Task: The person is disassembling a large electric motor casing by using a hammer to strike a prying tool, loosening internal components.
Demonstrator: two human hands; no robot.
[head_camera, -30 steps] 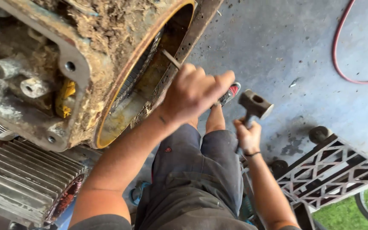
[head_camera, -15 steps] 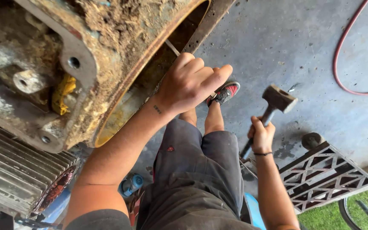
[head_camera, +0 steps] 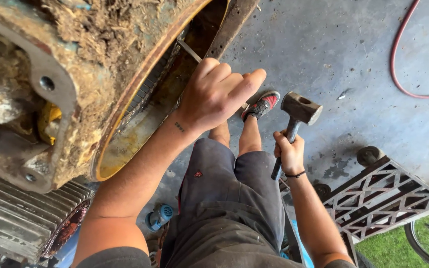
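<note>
A person's left hand (head_camera: 219,94) is curled into a loose fist around a thin metal rod (head_camera: 190,51), a punch or chisel whose upper end shows above the knuckles and runs up into the open mouth of a large rusted motor housing (head_camera: 75,84); how tightly the fingers grip it cannot be told, since they hide the rod's lower part. The housing, caked with dirt and dry fibres, fills the upper left of the view, its yellowish inner rim (head_camera: 125,144) facing the person. Below it lies a ribbed grey casing (head_camera: 16,218). The right hand (head_camera: 289,151) is closed firmly round the dark handle of a small sledgehammer (head_camera: 300,109), held upright with its blocky steel head raised level with the left fist and just beside it, apart from the rod. The person wears grey shorts (head_camera: 234,198) and a red and black shoe (head_camera: 261,105), planted on the concrete floor (head_camera: 333,49). A red hose (head_camera: 398,64) curves across the floor at upper right, and an ornamental iron grille on small wheels (head_camera: 381,196) lies at lower right, beside grass
</note>
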